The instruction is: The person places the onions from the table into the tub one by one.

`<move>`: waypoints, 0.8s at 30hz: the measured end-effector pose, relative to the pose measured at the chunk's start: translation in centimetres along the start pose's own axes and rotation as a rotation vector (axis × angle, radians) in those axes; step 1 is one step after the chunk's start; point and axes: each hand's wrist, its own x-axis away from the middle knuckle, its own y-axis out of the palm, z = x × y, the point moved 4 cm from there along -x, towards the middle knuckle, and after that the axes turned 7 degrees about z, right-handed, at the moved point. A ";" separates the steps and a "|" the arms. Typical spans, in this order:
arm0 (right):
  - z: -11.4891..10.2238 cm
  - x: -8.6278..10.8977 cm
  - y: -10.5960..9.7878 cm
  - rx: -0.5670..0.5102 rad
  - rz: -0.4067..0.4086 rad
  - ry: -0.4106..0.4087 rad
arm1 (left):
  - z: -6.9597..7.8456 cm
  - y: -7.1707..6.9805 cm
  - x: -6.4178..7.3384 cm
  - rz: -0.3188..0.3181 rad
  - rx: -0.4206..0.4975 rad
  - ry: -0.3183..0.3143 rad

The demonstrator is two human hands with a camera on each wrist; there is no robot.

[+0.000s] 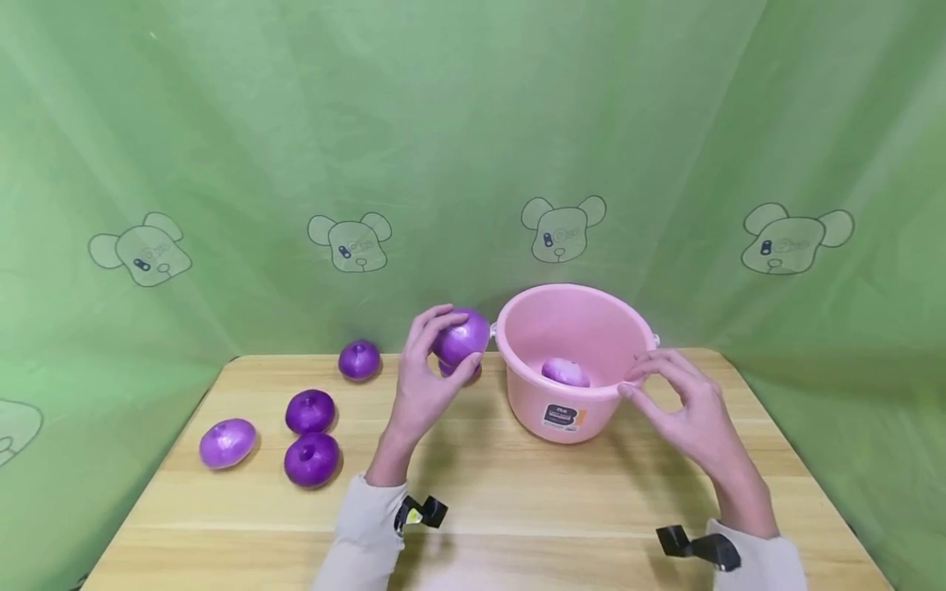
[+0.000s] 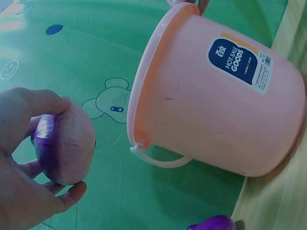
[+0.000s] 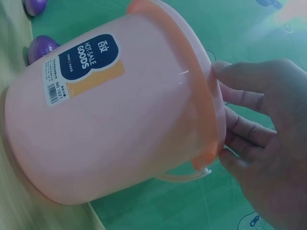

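Observation:
My left hand (image 1: 432, 386) grips a purple onion (image 1: 466, 338) in the air, just left of the bucket's rim. In the left wrist view, thumb and fingers wrap around that onion (image 2: 67, 143). The pink bucket (image 1: 547, 410) stands upright at the back of the table, with a paler onion (image 1: 565, 372) inside on its bottom. At the bucket's right rim, my right hand (image 1: 687, 406) pinches the edge between thumb and fingers. The right wrist view shows the right hand (image 3: 268, 124) at the rim, above the bucket's white handle (image 3: 184, 176).
Several purple onions lie on the left of the wooden table (image 1: 517, 509): a light one (image 1: 227, 443), two darker ones (image 1: 310, 410) side by side, and one (image 1: 359, 360) near the back edge. Another sits partly hidden behind the held onion. A green curtain (image 1: 458, 148) hangs behind.

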 end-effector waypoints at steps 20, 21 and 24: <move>-0.1 -0.2 -0.1 0.008 -0.020 0.045 | -1.6 2.7 -0.9 -0.071 0.043 0.008; -0.1 -0.2 -0.1 0.011 -0.020 0.045 | -1.5 2.8 -0.9 -0.077 0.040 0.007; -0.1 -0.2 -0.2 0.019 -0.021 0.040 | -1.4 3.3 -1.0 -0.093 0.039 0.000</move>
